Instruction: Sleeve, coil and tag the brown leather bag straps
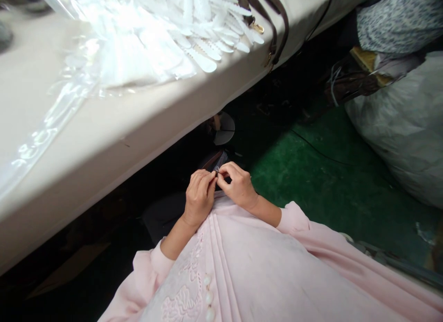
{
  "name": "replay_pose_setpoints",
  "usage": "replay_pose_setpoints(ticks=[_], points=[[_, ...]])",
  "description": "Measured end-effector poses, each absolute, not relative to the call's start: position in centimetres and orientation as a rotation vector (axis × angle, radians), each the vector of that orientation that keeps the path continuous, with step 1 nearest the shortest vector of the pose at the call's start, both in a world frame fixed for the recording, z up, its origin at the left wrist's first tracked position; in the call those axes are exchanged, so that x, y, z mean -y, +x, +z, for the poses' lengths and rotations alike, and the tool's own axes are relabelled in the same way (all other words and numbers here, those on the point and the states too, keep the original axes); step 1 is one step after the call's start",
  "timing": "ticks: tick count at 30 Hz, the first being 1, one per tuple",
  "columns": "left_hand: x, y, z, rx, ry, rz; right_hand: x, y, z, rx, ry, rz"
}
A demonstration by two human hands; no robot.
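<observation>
The left hand [199, 197] and right hand [238, 186] close together, fingertips pinching a tiny glinting piece [216, 173], too small to identify, above the pink blouse [221, 262]; a slackened pinch could drop it into the dark gap [162, 193] beneath the cream table [86, 146]

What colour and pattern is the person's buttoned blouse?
Pale pink pleated blouse with tone-on-tone floral embroidery, best seen in the head view.

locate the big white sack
The white sack sits at the right of the head view on the green floor, beyond the person's right hand.
</observation>
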State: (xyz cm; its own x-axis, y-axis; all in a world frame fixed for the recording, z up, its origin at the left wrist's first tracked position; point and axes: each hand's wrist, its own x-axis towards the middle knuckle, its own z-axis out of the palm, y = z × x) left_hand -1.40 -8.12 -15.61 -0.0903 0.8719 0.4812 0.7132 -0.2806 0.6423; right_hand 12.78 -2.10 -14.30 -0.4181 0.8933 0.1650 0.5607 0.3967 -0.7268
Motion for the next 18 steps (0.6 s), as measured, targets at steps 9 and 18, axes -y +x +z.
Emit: replay_pose_setpoints(ticks=[9, 18], points=[[8.5, -1.8, -16.0, -1.645, 2.079, 1.289, 1.4, 13.1, -14.9, 2.089, -1.404, 1.062], [8.9, -2.0, -16.7, -1.592, 2.081, 1.282, 1.8, 12.9, -15.2, 1.793, -1.309, 1.490]])
